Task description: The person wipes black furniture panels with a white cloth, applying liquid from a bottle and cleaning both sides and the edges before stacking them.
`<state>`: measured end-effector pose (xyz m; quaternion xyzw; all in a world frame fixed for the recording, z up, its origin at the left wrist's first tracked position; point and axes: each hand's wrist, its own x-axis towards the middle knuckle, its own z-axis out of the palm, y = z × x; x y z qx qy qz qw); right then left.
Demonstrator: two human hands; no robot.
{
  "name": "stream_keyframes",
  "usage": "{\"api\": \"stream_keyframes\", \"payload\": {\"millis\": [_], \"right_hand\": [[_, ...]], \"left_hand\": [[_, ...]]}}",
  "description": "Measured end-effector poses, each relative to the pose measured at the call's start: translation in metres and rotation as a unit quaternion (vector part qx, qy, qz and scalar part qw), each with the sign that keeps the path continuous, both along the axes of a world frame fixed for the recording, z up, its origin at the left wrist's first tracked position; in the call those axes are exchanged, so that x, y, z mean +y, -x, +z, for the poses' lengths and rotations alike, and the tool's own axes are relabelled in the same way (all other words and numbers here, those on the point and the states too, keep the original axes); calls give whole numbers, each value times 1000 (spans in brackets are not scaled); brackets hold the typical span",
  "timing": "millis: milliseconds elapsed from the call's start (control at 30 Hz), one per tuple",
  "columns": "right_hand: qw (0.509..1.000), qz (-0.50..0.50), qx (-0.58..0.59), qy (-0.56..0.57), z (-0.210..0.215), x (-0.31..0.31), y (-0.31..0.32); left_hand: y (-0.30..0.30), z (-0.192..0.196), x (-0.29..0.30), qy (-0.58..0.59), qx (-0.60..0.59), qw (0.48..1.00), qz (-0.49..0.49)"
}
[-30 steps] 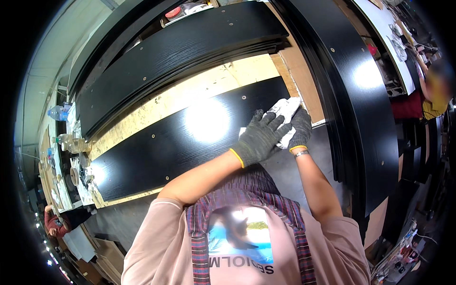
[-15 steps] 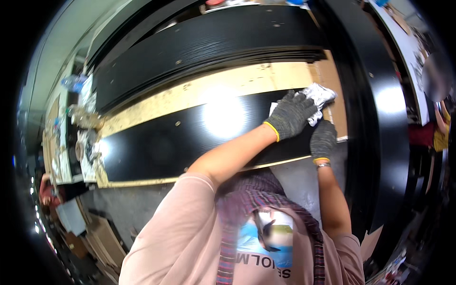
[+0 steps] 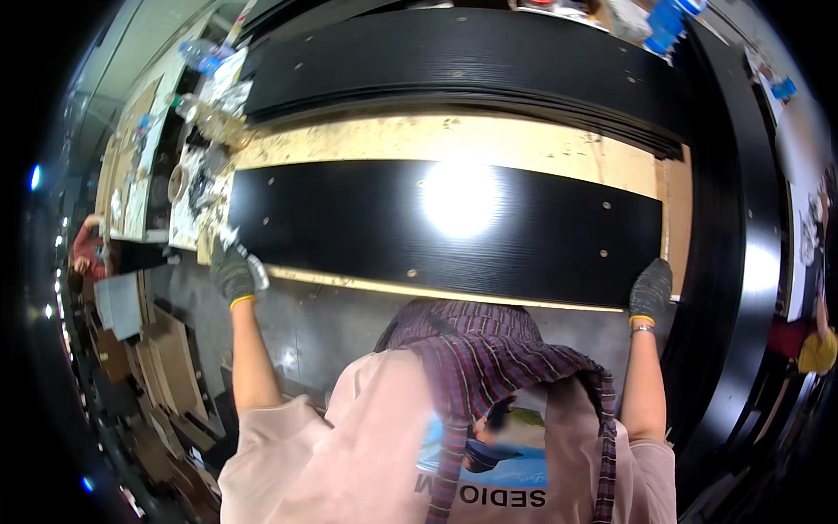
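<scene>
A glossy black board (image 3: 349, 218) with small round fittings lies flat on a pale wooden worktop (image 3: 419, 135). At its left end my left hand (image 3: 232, 274), in a dark grey knit glove with a yellow cuff, is closed on a white cloth (image 3: 259, 272). Part of the cloth shows beside the fingers, the rest is hidden under the hand. My right hand (image 3: 652, 291), gloved the same way, grips the board's near right corner. Its fingertips are partly hidden at the edge.
Behind lies a stack of similar black boards (image 3: 463, 57). A long black panel (image 3: 729, 201) runs along the right. Clear bottles (image 3: 223, 127) and a tape roll (image 3: 177, 183) crowd the left side. A blue bottle (image 3: 668, 24) stands far right. Other people are at both sides.
My left hand has moved with the cloth from the board's right part to its left end. My right hand stays by the right end. The view has shifted, and the board now lies straighter.
</scene>
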<state>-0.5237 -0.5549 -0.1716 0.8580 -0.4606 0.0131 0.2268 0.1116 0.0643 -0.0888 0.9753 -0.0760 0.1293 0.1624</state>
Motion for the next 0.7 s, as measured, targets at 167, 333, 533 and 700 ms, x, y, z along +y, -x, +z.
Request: {"api": "stream_keyframes", "payload": {"millis": [167,333,533,700], "right_hand": [[998,-4,-10,-54,-23,-19,31],[990,-46,-88,-103,-23,-26,36],[996,-28,-26,-79,-32,-41,37],[985,-62,-120,-107,-25,-35,34]], "left_hand": [[177,32,-223,-11,-46,932,-360],[152,33,-208,-51,-87,897,-431],[6,18,-57,89,-5,982,-167],[111,25,-167,-113,-59,950,-286]]}}
